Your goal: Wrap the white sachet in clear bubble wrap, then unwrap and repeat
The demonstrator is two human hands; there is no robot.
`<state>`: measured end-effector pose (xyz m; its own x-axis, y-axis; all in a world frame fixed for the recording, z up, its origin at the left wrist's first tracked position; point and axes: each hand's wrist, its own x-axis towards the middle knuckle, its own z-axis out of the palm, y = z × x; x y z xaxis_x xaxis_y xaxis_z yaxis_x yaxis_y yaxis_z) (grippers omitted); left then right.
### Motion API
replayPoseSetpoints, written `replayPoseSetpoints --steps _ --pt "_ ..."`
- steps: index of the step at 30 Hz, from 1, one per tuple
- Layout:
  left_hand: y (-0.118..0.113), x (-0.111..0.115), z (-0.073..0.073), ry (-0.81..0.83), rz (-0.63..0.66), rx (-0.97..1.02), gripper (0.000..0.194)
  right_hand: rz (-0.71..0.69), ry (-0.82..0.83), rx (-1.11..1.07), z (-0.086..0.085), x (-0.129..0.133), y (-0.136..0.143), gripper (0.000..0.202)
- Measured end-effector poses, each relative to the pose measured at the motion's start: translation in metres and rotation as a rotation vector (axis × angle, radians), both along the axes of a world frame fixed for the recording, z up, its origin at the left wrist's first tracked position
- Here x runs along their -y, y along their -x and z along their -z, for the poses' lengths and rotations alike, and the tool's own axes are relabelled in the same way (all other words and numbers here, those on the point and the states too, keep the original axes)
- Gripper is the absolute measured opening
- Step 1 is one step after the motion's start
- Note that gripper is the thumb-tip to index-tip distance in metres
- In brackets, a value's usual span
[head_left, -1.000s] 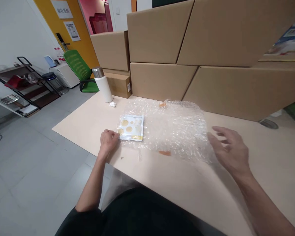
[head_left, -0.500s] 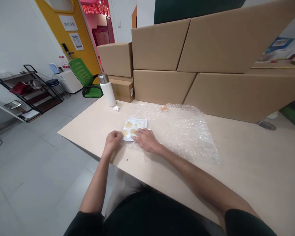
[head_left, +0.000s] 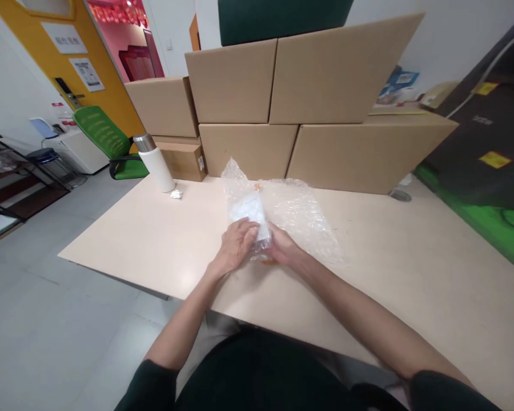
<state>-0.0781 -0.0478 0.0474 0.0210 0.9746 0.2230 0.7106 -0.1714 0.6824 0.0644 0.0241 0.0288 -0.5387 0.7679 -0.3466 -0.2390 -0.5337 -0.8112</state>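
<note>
A pale flat packet [head_left: 251,210] is tilted up in the middle of the table, with clear bubble wrap folded over its left side and near end. My left hand [head_left: 239,242] presses on the packet's near left part, fingers bent over the wrap. At the near right edge, my right hand [head_left: 281,244] grips the wrapped packet, its fingers partly hidden behind it. The rest of the bubble wrap [head_left: 302,214] spreads flat to the right and behind. Small orange bits show at the wrap's far edge and under the packet.
A white bottle with a metal cap [head_left: 157,165] and a crumpled white scrap [head_left: 176,194] stand at the back left of the table [head_left: 124,240]. Stacked cardboard boxes [head_left: 248,148] line its far edge. A green chair [head_left: 100,134] is beyond.
The packet, flat on the wrap before, is now lifted and turned with wrap folded over it. Both hands have closed in on it. The camera view has swung right.
</note>
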Motion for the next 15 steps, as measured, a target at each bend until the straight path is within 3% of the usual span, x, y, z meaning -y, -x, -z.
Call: replayPoseSetpoints --steps 3,5,8,11,13,15 --pt "-0.014 -0.007 0.009 0.119 0.000 -0.267 0.050 0.004 -0.102 0.130 0.005 -0.005 -0.025 0.022" --pt "-0.019 -0.009 0.013 0.131 0.006 -0.385 0.047 0.044 -0.387 0.340 0.008 -0.008 -0.036 0.018" --pt "-0.022 -0.010 0.016 0.118 0.022 -0.453 0.042 0.189 -0.942 0.641 0.011 -0.013 -0.037 0.020" --pt "-0.018 -0.009 0.018 0.101 -0.009 -0.396 0.038 0.033 -1.220 0.740 0.014 -0.019 -0.025 0.025" --pt "-0.010 -0.009 0.022 0.061 -0.177 -0.271 0.041 -0.100 -1.237 0.761 0.015 -0.021 -0.016 0.035" --pt "0.002 -0.009 0.024 0.051 -0.375 -0.014 0.052 -0.124 -1.228 0.763 0.015 -0.022 -0.012 0.042"
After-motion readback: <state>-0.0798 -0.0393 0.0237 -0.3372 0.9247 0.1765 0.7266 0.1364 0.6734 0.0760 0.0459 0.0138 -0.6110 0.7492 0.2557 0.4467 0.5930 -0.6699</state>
